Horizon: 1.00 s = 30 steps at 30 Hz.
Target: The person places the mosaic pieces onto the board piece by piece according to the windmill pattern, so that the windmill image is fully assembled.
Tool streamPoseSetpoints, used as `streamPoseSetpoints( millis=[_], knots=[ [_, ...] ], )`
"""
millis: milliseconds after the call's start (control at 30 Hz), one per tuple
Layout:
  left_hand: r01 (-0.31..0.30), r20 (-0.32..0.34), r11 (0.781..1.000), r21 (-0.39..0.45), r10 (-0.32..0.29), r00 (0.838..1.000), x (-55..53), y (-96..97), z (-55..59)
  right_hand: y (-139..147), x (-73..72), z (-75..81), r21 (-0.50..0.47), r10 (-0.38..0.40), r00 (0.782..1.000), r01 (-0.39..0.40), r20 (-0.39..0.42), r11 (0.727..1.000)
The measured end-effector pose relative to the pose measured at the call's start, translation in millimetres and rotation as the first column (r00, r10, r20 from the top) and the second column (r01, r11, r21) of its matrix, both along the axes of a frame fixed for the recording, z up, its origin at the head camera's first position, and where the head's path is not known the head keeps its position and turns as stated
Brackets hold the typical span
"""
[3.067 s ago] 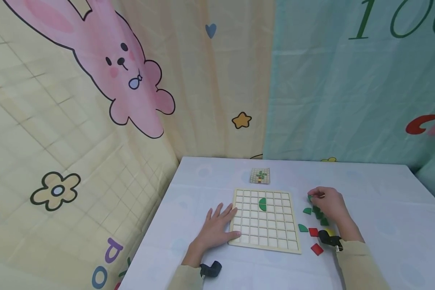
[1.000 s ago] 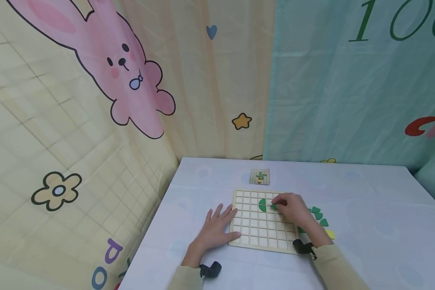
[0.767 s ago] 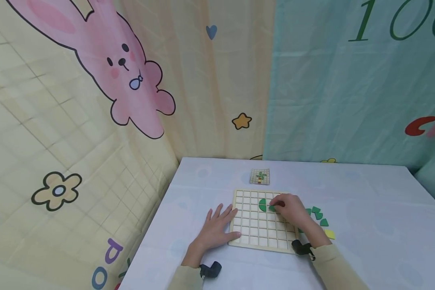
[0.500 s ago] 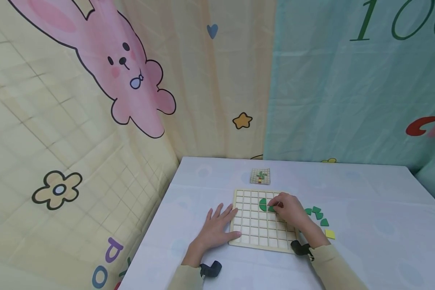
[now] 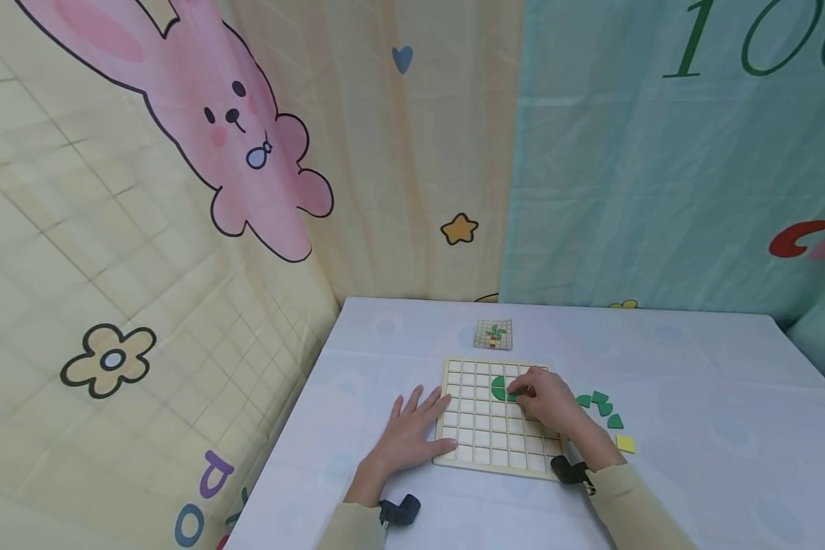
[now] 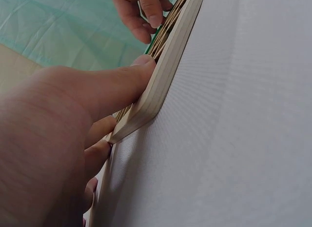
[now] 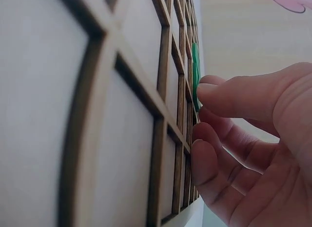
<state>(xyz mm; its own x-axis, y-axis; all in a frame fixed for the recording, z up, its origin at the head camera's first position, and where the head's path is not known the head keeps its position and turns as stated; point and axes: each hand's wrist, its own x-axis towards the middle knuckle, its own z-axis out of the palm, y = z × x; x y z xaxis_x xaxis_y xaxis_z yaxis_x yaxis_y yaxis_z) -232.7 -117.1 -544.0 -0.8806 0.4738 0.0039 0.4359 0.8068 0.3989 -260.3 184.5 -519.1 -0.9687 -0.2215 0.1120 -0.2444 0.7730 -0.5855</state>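
Note:
My left hand lies with fingers spread at the left edge of a wooden grid board. In the left wrist view its thumb rests on the frame's top and its other fingers lie along the side. Two green quarter-circle tiles sit in the upper middle cells, forming a half disc. Over the cell just right of the lower one, my right hand pinches another green quarter-circle tile, mostly covered by the fingertips. In the right wrist view, thumb and finger meet at green tile edges low on the grid.
Several loose green tiles and a yellow square tile lie right of the board, near the right forearm. A small pattern card lies behind the board. A printed curtain hangs behind the white table.
From the loose tiles at the right, my right hand has come left over the board with a green tile, then edged left and lowered it. The left hand stays. Red tiles are now hidden.

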Motion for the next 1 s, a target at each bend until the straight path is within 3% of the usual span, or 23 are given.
streamPoseSetpoints(
  millis=[500, 667, 1000],
  knots=[
    [0.019, -0.040, 1.000, -0.004, -0.019, 0.999, -3.4, -1.1, -3.1, 8.3, 6.2, 6.9, -0.037, -0.061, 0.997, 0.062, 0.041, 0.997],
    [0.020, -0.030, 1.000, 0.007, -0.019, 0.999, -2.7, -3.6, -0.5, 18.0, 13.9, 10.5, -0.016, -0.073, 0.997, 0.073, -0.012, 0.997],
    [0.022, -0.025, 1.000, 0.009, -0.022, 0.999, -2.5, -2.8, -1.4, 44.6, 31.6, 21.6, 0.003, -0.198, 0.979, 0.199, -0.042, 0.980]
  ],
)
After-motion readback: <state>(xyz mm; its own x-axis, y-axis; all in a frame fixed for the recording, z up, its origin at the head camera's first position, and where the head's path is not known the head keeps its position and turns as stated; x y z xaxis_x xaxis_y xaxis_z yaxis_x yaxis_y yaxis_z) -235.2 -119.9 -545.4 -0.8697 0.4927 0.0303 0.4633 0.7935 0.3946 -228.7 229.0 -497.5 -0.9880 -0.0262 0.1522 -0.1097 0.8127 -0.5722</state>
